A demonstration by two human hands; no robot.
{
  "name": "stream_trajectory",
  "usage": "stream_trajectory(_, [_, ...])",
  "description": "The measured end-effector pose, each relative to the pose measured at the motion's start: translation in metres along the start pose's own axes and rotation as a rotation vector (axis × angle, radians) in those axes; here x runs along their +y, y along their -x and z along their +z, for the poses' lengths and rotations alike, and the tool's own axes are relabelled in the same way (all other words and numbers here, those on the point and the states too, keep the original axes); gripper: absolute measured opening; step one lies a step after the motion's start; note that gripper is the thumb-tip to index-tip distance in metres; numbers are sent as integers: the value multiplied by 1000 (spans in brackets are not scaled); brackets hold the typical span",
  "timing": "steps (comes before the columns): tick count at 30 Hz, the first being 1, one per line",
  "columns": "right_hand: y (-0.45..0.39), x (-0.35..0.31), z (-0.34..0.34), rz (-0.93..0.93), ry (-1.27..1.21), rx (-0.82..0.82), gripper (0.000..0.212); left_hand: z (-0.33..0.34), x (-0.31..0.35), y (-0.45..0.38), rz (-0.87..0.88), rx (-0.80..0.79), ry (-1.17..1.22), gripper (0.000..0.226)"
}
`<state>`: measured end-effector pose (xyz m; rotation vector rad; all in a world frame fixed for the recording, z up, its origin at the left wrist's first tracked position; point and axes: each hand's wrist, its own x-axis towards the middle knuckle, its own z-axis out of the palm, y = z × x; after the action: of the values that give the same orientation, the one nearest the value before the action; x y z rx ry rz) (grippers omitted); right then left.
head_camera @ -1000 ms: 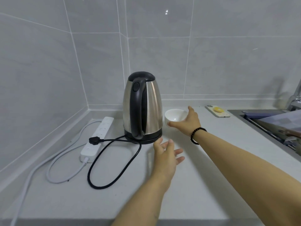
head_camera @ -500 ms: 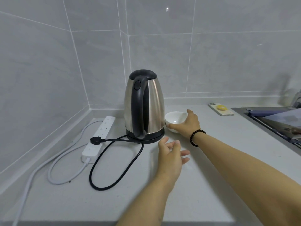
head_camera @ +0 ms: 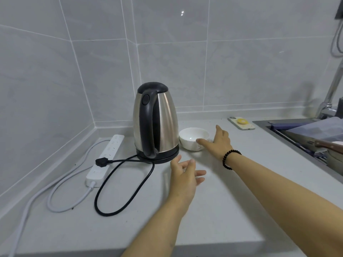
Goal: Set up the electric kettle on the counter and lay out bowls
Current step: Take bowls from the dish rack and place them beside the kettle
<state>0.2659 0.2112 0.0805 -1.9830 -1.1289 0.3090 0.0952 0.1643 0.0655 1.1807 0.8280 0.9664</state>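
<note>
A steel electric kettle [head_camera: 165, 123] with a black handle and lid stands on its black base at the back of the grey counter [head_camera: 222, 210]. Its black cord loops forward to a plug [head_camera: 101, 161] lying on a white power strip [head_camera: 107, 156]. A small white bowl [head_camera: 191, 138] sits upright on the counter, close to the kettle's right side. My right hand [head_camera: 219, 143], with a black bead bracelet at the wrist, is spread open beside the bowl, and only the thumb touches its rim. My left hand [head_camera: 185, 177] hovers open over the counter in front of the kettle.
A phone [head_camera: 241, 123] with a yellow grip lies near the back wall to the right. A sink [head_camera: 297, 134] holding boards, a knife and a pan fills the far right, with a tap above it. Tiled walls close off the left and back.
My right hand set the bowl down next to the kettle and spread its fingers off it. My left hand stayed open in front of the kettle.
</note>
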Motion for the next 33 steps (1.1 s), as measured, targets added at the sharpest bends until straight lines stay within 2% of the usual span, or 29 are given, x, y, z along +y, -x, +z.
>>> stream_trajectory(4, [31,28,-32,-22,-4,13,91,8,3,5,0,11,-35,50])
stream_trajectory(8, [59,47,-64,-11,83,35,74,17,7,2,-85,86,-20,54])
stream_trajectory(13, [86,66,-97,-20,200,23,49,43,2,-2,-109,50,-86,47])
stream_trajectory(19, [118,97,-135,-7,147,123,36,118,-8,2,-148,-94,-65,29])
stream_trajectory(24, [131,126,-163,28,94,177,28,191,-14,14,-152,-265,-99,28])
stream_trajectory(30, [133,157,-222,63,-69,425,14,235,-35,22,-39,-426,-255,26])
stream_trajectory(33, [124,180,-248,129,-222,541,12,231,-39,20,5,-432,-271,26])
